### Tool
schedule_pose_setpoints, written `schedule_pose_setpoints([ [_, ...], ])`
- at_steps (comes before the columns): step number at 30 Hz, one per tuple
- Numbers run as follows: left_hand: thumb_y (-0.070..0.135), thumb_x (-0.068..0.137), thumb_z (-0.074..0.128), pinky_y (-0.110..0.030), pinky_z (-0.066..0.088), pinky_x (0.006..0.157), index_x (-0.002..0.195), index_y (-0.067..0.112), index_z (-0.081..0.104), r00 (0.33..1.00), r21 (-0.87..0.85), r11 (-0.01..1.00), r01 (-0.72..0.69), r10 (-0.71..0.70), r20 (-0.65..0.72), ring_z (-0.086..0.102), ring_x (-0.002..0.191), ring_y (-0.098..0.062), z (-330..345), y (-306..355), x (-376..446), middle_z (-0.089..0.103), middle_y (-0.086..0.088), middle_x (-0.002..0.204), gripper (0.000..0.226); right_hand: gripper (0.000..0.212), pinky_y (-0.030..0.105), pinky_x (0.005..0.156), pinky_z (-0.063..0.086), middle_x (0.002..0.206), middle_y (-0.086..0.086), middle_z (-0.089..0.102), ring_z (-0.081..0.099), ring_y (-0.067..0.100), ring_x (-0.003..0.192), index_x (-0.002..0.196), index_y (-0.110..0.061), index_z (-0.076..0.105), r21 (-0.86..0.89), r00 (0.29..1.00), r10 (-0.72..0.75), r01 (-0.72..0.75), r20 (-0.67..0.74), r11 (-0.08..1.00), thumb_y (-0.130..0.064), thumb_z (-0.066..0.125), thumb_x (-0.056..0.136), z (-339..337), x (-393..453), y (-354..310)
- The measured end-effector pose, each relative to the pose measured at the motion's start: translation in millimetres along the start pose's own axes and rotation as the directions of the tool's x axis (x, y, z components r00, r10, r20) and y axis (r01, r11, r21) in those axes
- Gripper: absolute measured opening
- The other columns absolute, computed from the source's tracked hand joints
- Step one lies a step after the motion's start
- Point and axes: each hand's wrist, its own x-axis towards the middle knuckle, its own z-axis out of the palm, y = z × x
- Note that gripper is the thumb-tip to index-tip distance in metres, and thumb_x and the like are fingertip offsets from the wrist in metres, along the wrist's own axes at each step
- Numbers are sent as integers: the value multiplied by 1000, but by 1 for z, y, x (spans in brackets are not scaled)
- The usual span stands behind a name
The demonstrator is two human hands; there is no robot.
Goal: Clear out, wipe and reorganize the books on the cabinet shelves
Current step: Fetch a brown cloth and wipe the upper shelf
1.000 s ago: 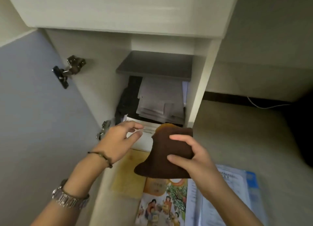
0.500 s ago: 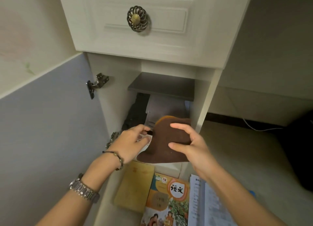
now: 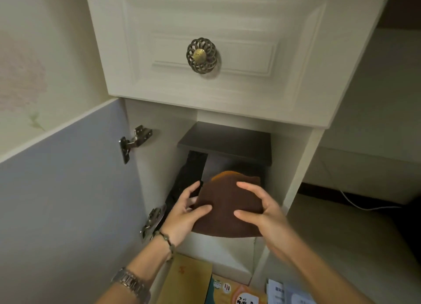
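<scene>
From the head view, a dark brown cloth [image 3: 227,209] with an orange edge showing at its top is held in front of the open cabinet [image 3: 296,167] compartment, below the closed drawer [image 3: 227,53] with its round metal knob [image 3: 201,55]. The cloth is folded into a thick pad, rounded at the top and bottom. It is gripped at its left side by the left hand [image 3: 184,214], thumb over the front and fingers [image 3: 193,187] behind the edge, and at its right side by the right hand [image 3: 262,210], whose thumb and curled fingers pinch the fabric.

Inside the compartment a grey shelf [image 3: 225,142] lies just above the cloth, and a dark object [image 3: 191,173] leans against the left inner wall, close to the left hand. What lies directly behind the cloth cannot be seen. The cabinet's right upright stands just beside the right hand, and the open door [image 3: 68,201] with its two hinges [image 3: 135,139] bounds the left side.

On the floor [image 3: 341,246] near the bottom edge lie books [image 3: 237,294]: a yellow one, a colourful one and a white-and-blue one partly under the right forearm. Bare floor extends to the right.
</scene>
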Motion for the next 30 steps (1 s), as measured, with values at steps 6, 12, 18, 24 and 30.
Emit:
schedule_pose_setpoints([
  [6, 0, 84, 63, -28, 50, 93, 111, 32, 58, 986, 237, 959, -157, 167, -25, 56, 111, -18, -6, 2, 49, 52, 0, 122, 43, 55, 42, 89, 55, 119, -3, 55, 55, 16, 112, 110, -39, 56, -148, 997, -7, -4, -78, 989, 4, 69, 79, 2, 46, 11],
  [12, 3, 87, 61, -26, 46, 98, 126, 22, 52, 957, 509, 828, -236, 288, -24, 53, 111, -16, -4, 10, 95, 46, 2, 120, 44, 58, 41, 98, 49, 123, -1, 50, 52, 17, 115, 113, -39, 51, -300, 966, -84, 7, -245, 954, 2, 71, 78, 6, 100, 29],
  [18, 1, 89, 54, -11, 31, 98, 136, 16, 44, 963, 604, 762, -233, 265, 38, 44, 117, -11, -1, 8, 147, 39, 2, 130, 50, 52, 23, 105, 36, 133, -3, 41, 43, 11, 119, 130, -24, 51, -459, 931, -191, 28, -311, 888, 7, 53, 88, 1, 145, 39],
  [24, -3, 90, 51, -22, 33, 107, 139, 15, 40, 964, 577, 779, -246, 259, 61, 43, 124, -19, 8, 1, 205, 35, -2, 136, 53, 53, 30, 110, 34, 139, 6, 44, 43, 22, 128, 131, -16, 54, -509, 831, -316, 47, -457, 859, 11, 52, 86, -12, 196, 50],
  [30, -2, 90, 51, -11, 31, 96, 139, 16, 39, 968, 583, 776, -240, 237, 83, 42, 126, -17, 24, -6, 246, 34, -2, 139, 54, 44, 14, 94, 32, 135, 9, 48, 47, 23, 125, 124, -11, 60, -448, 703, -336, 27, -627, 894, 11, 56, 85, -24, 227, 64],
])
